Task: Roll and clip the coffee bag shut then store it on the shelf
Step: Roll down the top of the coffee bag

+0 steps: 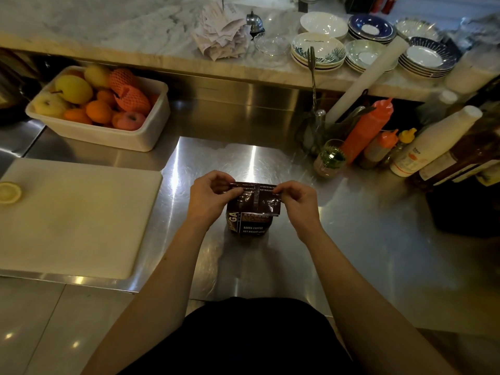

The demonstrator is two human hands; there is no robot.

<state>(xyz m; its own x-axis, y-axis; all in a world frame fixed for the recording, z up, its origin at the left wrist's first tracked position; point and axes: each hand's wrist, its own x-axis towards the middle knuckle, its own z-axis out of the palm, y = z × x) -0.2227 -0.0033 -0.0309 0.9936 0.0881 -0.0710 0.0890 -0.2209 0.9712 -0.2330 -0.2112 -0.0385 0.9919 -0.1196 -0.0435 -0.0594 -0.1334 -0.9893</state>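
On the scratched steel worktop [338, 226] stands a glossy dark-brown foil coffee bag [253, 209], its flattened top folded towards the person; left hand [209, 197] and right hand [299, 203] pinch its upper corners.

One coffee bag [253, 209] stands on the tabletop [351, 226], with two hands on it: left hand [209, 194], right hand [299, 203]. One white board [75, 212] lies to the left, carrying one lemon slice [9, 192]. One tub [97, 136] of fruit sits behind, the pieces too heaped to count. Three orange-capped squeeze bottles, the tallest one [368, 128], and one yellow-capped one [405, 136]. One small jar [330, 158]. Six stacks of plates and bowls up top, blue stack [372, 28] among them. One bell [254, 21]. One pile of receipts [221, 31].
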